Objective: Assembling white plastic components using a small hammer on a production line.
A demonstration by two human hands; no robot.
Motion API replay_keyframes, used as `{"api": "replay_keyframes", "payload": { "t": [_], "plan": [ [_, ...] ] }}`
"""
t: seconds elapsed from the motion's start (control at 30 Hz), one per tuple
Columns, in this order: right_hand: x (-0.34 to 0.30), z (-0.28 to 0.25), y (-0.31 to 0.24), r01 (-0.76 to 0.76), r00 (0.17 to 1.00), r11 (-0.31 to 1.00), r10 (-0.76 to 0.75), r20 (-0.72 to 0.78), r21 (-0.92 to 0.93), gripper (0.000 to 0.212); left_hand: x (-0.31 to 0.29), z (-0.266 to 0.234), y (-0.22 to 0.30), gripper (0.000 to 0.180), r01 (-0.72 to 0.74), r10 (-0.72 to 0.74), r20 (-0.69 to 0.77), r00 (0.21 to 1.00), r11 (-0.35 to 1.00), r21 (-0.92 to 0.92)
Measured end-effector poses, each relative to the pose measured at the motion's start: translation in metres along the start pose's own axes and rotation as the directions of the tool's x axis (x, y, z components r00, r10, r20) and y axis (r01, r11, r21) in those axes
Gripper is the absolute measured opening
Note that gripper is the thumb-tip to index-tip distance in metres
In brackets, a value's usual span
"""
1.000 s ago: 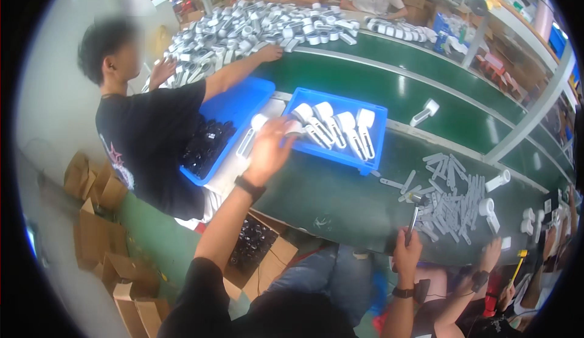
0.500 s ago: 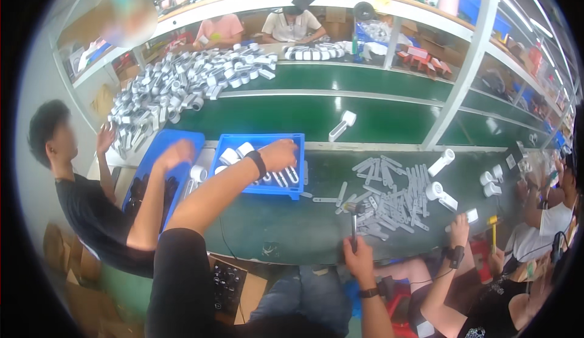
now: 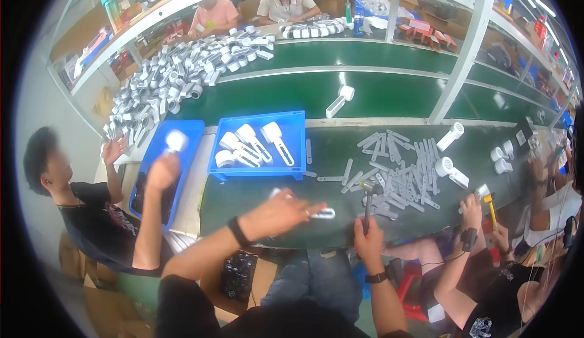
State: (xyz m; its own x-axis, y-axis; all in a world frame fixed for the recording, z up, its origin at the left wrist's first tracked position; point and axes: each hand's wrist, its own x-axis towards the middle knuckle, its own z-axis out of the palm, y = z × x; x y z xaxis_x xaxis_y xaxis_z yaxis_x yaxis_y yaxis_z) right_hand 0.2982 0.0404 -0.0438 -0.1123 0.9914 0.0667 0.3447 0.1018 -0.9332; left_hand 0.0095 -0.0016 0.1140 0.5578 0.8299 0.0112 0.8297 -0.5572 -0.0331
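Note:
My left hand (image 3: 281,214) is closed on a white casing (image 3: 325,214) with a round head and a slotted handle. It lies low over the green bench, and my fingers hide much of it. My right hand (image 3: 368,240) grips the dark handle of a hammer (image 3: 368,204), its head raised beside a pile of flat grey strips (image 3: 398,174). Beyond my left hand stands a blue bin (image 3: 261,169) holding several similar white casings (image 3: 246,140).
A co-worker at the left holds a white piece (image 3: 176,140) above another blue bin (image 3: 190,132). White parts (image 3: 182,70) are heaped at the far left. A loose casing (image 3: 340,101) lies on the green belt. At the right, a co-worker's hand grips a yellow hammer (image 3: 490,207).
My left hand has come out of the blue bin toward me with a white casing. My right hand keeps the hammer, shifted slightly right. The left co-worker's hand now shows a white piece.

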Motion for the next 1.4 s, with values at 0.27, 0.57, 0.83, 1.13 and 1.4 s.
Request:
{"api": "replay_keyframes", "payload": {
  "t": [0.27, 0.57, 0.83, 1.13, 1.4],
  "plan": [
    [-0.003, -0.01, -0.03, -0.109, 0.994, 0.994, 0.109, 0.023, 0.013, 0.029, 0.047, 0.074, -0.008, 0.052, -0.035, -0.05, -0.33, 0.943, 0.969, -0.246],
    [0.001, -0.005, -0.022, -0.037, 0.999, 0.997, 0.035, 0.038, 0.065, 0.022, 0.127, 0.105, -0.027, 0.022, 0.313, -0.308, -0.126, 0.943, 0.949, 0.02],
    [-0.013, -0.005, -0.043, -0.055, 0.998, 0.912, 0.042, 0.042, 0.406, 0.042, 0.04, 0.021, 0.007, 0.013, 0.165, -0.337, -0.215, 0.917, 0.809, -0.565],
    [-0.004, 0.019, -0.083, -0.218, 0.965, 0.959, 0.184, 0.185, 0.184, 0.019, 0.015, 0.042, 0.035, 0.024, 0.123, -0.424, -0.26, 0.868, 0.69, -0.713],
    [0.021, -0.03, -0.081, -0.293, 0.952, 0.89, 0.236, 0.195, 0.349, 0.018, -0.026, 0.067, 0.004, 0.046, 0.196, -0.351, -0.317, 0.881, 0.881, -0.432]
  ]
}}
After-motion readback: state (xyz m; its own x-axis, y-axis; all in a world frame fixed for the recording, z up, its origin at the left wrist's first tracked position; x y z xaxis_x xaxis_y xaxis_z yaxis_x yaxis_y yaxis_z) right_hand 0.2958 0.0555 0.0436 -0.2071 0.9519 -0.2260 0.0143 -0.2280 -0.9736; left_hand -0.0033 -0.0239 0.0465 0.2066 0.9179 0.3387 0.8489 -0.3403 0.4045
